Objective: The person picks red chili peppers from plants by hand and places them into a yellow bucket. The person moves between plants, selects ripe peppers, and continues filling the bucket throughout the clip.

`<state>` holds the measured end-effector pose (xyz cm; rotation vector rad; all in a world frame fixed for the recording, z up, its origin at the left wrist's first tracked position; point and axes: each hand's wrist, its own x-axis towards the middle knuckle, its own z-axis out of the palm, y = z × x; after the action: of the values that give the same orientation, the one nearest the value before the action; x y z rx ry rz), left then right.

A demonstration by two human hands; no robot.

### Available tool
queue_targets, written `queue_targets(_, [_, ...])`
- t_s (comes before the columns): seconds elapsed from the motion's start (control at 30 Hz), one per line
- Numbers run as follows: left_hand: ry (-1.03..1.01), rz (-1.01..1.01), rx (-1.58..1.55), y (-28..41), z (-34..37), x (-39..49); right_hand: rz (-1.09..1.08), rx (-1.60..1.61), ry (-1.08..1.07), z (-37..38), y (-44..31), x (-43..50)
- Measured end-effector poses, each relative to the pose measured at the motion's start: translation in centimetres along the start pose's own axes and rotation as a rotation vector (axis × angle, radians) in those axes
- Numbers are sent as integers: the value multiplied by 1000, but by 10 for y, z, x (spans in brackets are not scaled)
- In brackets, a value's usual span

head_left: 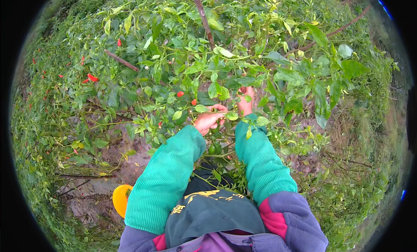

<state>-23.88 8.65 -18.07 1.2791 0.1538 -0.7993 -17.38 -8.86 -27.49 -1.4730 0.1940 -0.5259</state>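
Observation:
My left hand (211, 119) is in the chili pepper plant (182, 69), its fingers curled beside a thin stem. Leaves cover part of it, so I cannot tell whether it grips anything. Just above and left of that hand hang two red chili peppers, one orange-red pepper (194, 102) and one red pepper (180, 94). Farther forward, my right hand (245, 102) reaches in among the leaves. Something reddish shows at its fingertips, but foliage hides what the fingers do. Green corduroy sleeve covers (174, 167) wrap both forearms.
A yellow bucket (120, 200) stands by my left elbow, mostly behind the sleeve. Wooden stakes, including an upright stick (203, 19) and a slanting one (121, 60), poke through the plants. More red peppers (92, 77) hang at the left. Bare soil (130, 161) shows between the rows.

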Motion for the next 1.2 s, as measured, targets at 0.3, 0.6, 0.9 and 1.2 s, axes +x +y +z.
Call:
queue_targets(0.3, [47, 63, 19, -8, 7, 3, -59, 91, 135, 31, -9, 15])
queue_targets(0.6, [340, 466, 413, -29, 13, 21, 7, -350, -341, -17, -3, -56])
queue_targets(0.9, [617, 563, 899, -22, 6, 20, -96, -476, -478, -4, -24, -57])
queue_targets(1.2, [709, 745, 715, -16, 0, 27, -157, -36, -315, 23, -44, -56])
